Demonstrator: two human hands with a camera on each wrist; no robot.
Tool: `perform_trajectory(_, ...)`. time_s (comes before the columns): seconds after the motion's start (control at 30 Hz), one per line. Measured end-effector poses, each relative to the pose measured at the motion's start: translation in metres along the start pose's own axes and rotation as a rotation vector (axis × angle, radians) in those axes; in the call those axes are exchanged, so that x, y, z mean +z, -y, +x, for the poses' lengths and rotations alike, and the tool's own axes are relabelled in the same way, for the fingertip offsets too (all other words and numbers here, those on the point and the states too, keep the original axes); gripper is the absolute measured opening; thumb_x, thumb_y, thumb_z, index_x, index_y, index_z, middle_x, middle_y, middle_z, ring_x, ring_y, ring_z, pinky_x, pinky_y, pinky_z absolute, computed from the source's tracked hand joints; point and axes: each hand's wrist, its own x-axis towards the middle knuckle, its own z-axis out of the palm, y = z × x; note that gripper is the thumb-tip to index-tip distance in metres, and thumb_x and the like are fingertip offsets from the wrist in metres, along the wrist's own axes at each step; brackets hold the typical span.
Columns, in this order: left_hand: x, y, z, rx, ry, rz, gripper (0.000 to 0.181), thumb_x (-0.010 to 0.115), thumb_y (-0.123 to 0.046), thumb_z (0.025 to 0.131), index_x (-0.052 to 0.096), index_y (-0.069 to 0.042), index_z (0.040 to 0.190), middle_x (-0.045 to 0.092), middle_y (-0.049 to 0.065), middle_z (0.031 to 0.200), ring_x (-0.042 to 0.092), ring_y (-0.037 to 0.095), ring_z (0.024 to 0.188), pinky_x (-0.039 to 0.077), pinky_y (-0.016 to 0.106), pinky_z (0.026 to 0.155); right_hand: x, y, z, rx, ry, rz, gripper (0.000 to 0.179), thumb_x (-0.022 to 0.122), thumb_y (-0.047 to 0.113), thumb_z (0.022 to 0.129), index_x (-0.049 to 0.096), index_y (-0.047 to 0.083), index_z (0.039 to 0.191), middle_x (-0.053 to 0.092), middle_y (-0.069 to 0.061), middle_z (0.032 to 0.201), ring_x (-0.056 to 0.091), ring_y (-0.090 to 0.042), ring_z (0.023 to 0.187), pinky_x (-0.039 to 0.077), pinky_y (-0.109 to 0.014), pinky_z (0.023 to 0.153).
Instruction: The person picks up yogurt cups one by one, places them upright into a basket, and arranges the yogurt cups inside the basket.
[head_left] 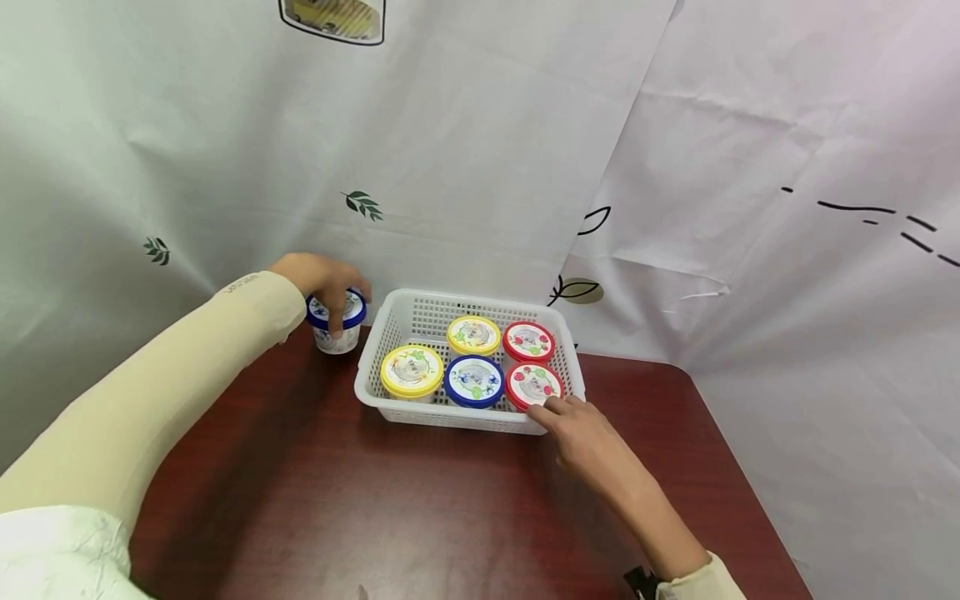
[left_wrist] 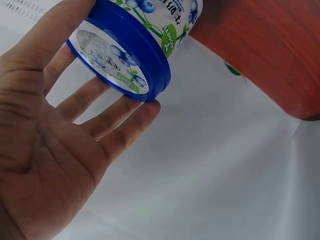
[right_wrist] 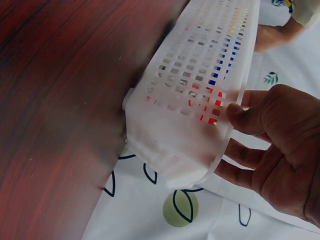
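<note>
At the table's back left, my left hand (head_left: 324, 279) holds a blue-lidded tub (head_left: 337, 340) from above. The left wrist view shows the thumb and fingertips at opposite sides of the tub's lid (left_wrist: 159, 75), the palm apart from it. The tub is upright, left of a white plastic basket (head_left: 457, 418). My right hand (head_left: 588, 437) grips the basket's front right corner; in the right wrist view its thumb (right_wrist: 240, 117) is outside the wall and fingers reach over the rim. Inside sit two yellow-lidded tubs (head_left: 412, 371), one blue-lidded tub (head_left: 474, 382) and two red-lidded tubs (head_left: 534, 385).
The basket stands on a dark red-brown table (head_left: 420, 508), near its back edge. Behind the table hangs a pale cloth (head_left: 465, 167) with leaf prints. The table's right back corner (head_left: 675, 371) is rounded.
</note>
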Motion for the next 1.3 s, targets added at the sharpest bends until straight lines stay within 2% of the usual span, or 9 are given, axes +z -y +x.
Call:
perform_trajectory(0.23,-0.01,-0.005,-0.011,-0.038,0.014,-0.04,0.097,0.103,-0.019,0.082,0.054,-0.019,0.166,0.051,0.032,0.16,0.059,0.053,0.14,0.063,0.065,0.103,0.002,0.0,0.001,0.001,0.006,0.001,0.053,0.089,-0.007,0.078,0.074,0.016,0.122,0.078,-0.008,0.111,0.072,-0.03,0.101,0.062,-0.048,0.094)
perform_trajectory(0.5,-0.021,-0.01,-0.018,0.004,-0.022,0.025,0.095,0.103,-0.02,0.081,0.056,-0.017,0.164,0.055,0.031,0.157,0.063,0.051,0.137,0.063,0.064,0.103,0.003,-0.001,0.001,-0.004,0.0,-0.004,0.052,0.089,-0.007,0.077,0.074,0.017,0.121,0.077,-0.007,0.11,0.072,-0.03,0.1,0.062,-0.047,0.093)
perform_trajectory(0.63,-0.024,-0.014,-0.02,0.026,-0.043,0.064,0.094,0.104,-0.02,0.081,0.059,-0.015,0.162,0.059,0.029,0.155,0.064,0.049,0.135,0.063,0.064,0.102,0.003,-0.001,0.002,0.001,0.001,-0.005,0.053,0.09,-0.006,0.076,0.074,0.017,0.121,0.077,-0.007,0.11,0.073,-0.03,0.1,0.062,-0.047,0.093)
perform_trajectory(0.97,-0.024,-0.023,-0.02,0.02,-0.066,0.086,0.093,0.104,-0.021,0.08,0.06,-0.02,0.162,0.06,0.026,0.154,0.065,0.046,0.132,0.064,0.065,0.101,0.003,-0.001,0.001,0.006,0.01,0.001,0.055,0.092,-0.007,0.075,0.074,0.016,0.121,0.078,-0.008,0.112,0.072,-0.03,0.101,0.062,-0.047,0.094)
perform_trajectory(1.3,-0.034,-0.029,-0.021,0.01,-0.124,0.093,0.092,0.104,-0.019,0.08,0.061,-0.022,0.162,0.059,0.026,0.158,0.064,0.047,0.135,0.061,0.066,0.106,0.005,-0.002,0.004,-0.012,-0.009,0.001,0.056,0.09,-0.009,0.074,0.074,0.016,0.121,0.078,-0.007,0.111,0.072,-0.029,0.099,0.062,-0.047,0.093)
